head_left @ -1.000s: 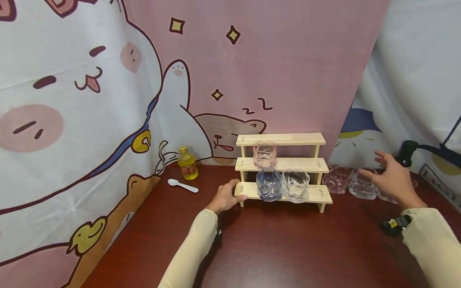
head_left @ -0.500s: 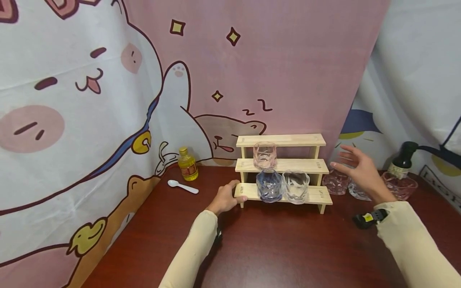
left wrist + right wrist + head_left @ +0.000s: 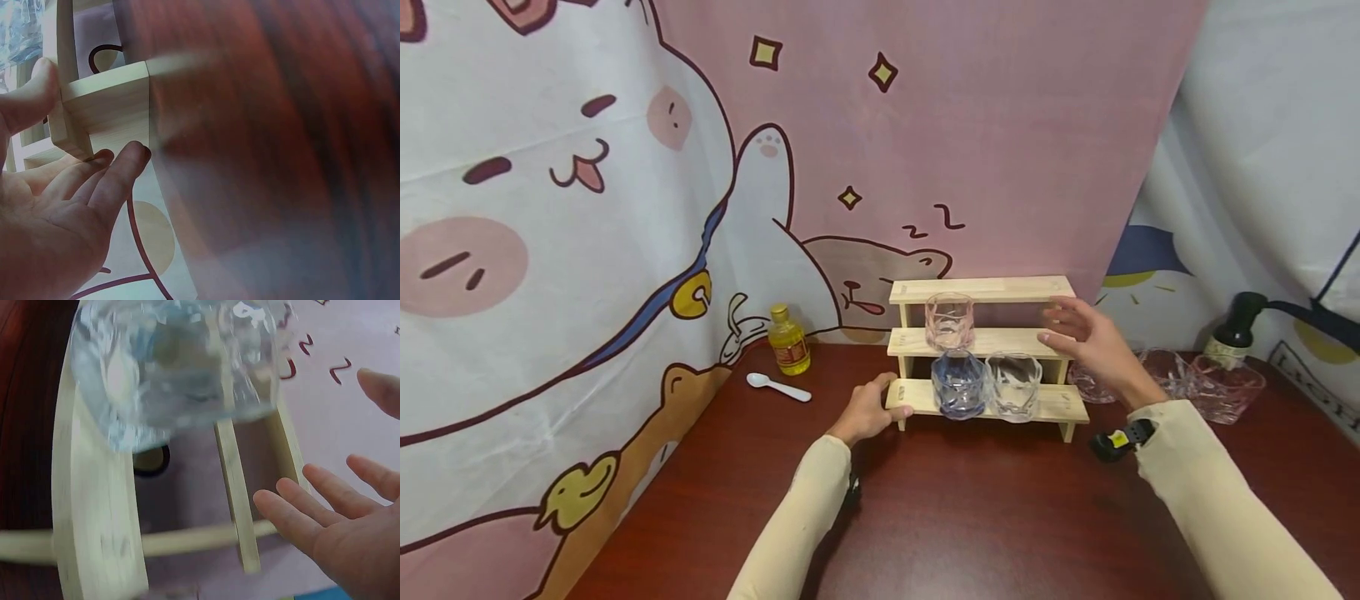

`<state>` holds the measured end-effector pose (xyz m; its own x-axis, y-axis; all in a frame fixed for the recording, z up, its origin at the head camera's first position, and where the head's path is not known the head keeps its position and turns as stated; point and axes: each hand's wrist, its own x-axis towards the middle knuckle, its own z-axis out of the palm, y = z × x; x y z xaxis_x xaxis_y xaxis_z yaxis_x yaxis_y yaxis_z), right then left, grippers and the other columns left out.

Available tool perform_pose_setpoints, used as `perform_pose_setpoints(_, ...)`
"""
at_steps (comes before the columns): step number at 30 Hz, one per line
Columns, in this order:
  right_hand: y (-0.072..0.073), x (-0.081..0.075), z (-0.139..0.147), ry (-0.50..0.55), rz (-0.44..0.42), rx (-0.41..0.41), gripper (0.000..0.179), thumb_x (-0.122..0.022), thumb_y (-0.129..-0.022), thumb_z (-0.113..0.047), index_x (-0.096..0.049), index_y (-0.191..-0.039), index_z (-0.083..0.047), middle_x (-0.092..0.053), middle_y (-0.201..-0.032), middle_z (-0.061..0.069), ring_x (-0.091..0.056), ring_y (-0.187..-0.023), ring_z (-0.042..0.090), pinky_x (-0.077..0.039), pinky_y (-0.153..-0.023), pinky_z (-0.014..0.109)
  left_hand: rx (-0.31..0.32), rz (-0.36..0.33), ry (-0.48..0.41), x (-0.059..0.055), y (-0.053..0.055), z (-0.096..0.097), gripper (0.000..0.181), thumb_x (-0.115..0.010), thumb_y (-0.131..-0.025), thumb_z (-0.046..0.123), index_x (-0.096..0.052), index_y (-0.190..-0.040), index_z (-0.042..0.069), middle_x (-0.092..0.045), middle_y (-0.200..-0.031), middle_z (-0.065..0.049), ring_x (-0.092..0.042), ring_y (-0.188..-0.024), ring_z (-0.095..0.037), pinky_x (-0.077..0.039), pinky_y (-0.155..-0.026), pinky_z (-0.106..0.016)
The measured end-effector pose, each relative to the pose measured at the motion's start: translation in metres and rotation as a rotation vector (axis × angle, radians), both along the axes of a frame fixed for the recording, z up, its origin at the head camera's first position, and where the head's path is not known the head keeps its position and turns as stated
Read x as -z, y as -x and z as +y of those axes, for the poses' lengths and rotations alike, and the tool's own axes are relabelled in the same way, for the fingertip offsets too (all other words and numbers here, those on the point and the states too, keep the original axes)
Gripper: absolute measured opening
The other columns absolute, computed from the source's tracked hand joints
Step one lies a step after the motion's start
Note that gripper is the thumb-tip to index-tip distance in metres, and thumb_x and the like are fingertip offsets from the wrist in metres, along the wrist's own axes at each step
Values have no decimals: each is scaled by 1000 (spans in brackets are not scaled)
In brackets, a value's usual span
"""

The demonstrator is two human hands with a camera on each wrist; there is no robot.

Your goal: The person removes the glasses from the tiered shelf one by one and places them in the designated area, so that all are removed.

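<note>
Seen from the head view, with the wooden rack (image 3: 985, 288) as the middle of the clock, the left hand (image 3: 867, 410) is at eight o'clock. It grips the end of the bottom step, thumb on the board and fingers behind its end. The right hand (image 3: 1093, 346) is at three o'clock with fingers spread and nothing in it; whether it touches the rack I cannot tell.

The rack stands upright on the tabletop (image 3: 970, 508), bearing a pink glass (image 3: 950, 323) on the middle step towards nine o'clock. On the bottom step a blue glass (image 3: 958, 387) stands just beside a clear glass (image 3: 1013, 389). Loose glasses (image 3: 1228, 396) stand past the right hand towards three o'clock, partly hidden by it.

The likeliest trouble is a jolt: the two lower glasses seem to stand close to the front edge, so an uneven tug or lift at either end could send them off towards six o'clock. The right fingers, swung too far towards nine, might knock the clear glass into the blue one. The right sleeve (image 3: 1213, 492), drawn back carelessly, could catch the loose glasses.
</note>
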<state>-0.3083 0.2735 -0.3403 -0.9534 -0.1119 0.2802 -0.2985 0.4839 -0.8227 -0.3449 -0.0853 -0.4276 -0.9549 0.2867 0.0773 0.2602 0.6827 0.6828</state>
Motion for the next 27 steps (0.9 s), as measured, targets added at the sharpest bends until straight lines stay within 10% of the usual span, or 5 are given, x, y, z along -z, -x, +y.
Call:
perform_pose_setpoints(6,9,-5,-25,-9,7,-59,76,-65,-99,-29,-23,-159,-8,-39,-156,26,-40,-142,47,-44,-105,59,9,-7,-5,-1,0,0,66,-78,-88,24,-48,-145,6,-61,-137,-16,-57,-121,-34,-44,-106,-50)
perform_pose_setpoints(27,55,-9,-102,46,-73,-42,78,-71,-92,-17,-29,-157,-8,-45,-150,29,-46,-138,42,-40,-112,57,23,26,25,0,0,-3,62,-79,-88,26,-52,-141,8,-64,-132,-14,-59,-115,-29,-46,-102,-49)
